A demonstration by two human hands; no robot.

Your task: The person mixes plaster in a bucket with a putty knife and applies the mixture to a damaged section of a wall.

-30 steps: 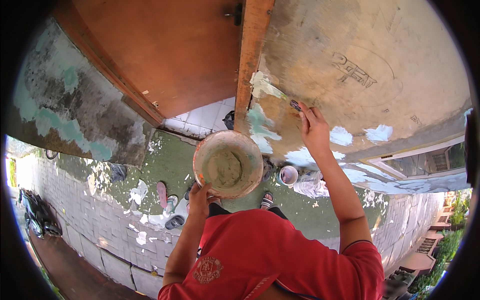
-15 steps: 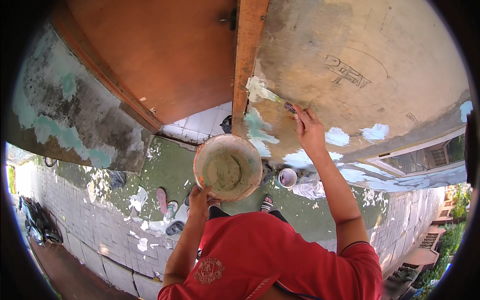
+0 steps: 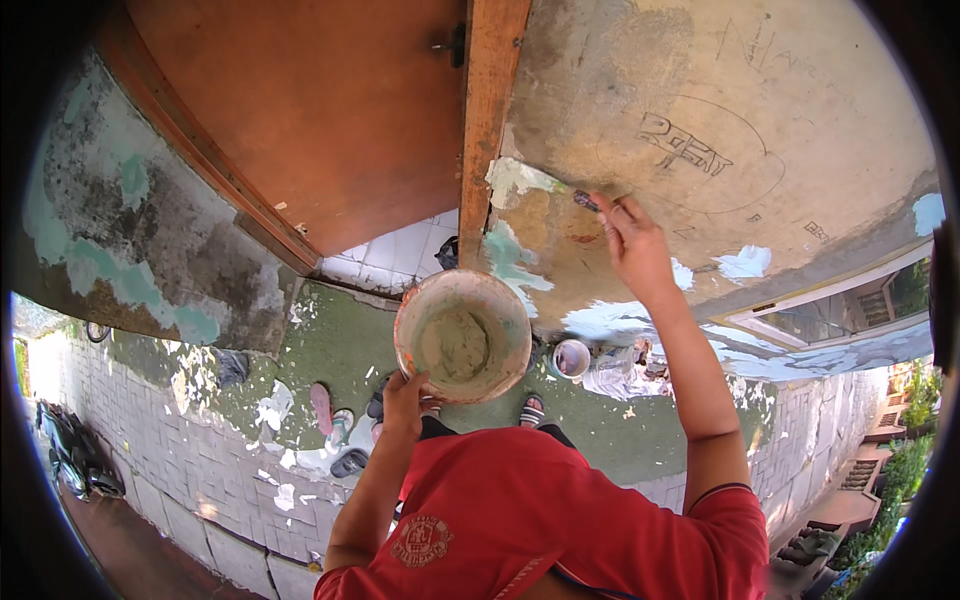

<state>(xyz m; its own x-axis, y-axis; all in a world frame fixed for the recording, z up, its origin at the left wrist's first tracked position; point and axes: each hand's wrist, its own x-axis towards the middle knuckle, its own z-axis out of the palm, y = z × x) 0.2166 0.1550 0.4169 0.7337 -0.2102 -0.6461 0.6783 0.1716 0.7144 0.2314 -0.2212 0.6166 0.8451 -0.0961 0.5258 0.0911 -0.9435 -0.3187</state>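
At the wall (image 3: 600,110), scraper (image 3: 583,200) held, blade (image 3: 545,180) left of right hand (image 3: 638,245)

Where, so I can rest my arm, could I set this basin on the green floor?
The barest green floor looks to be right of your sandaled right foot, nearer you than the small bucket and pale heap. Another patch shows left of the basin, between the white-tiled doorway and pink slipper. White flakes crowd the area left of that slipper.
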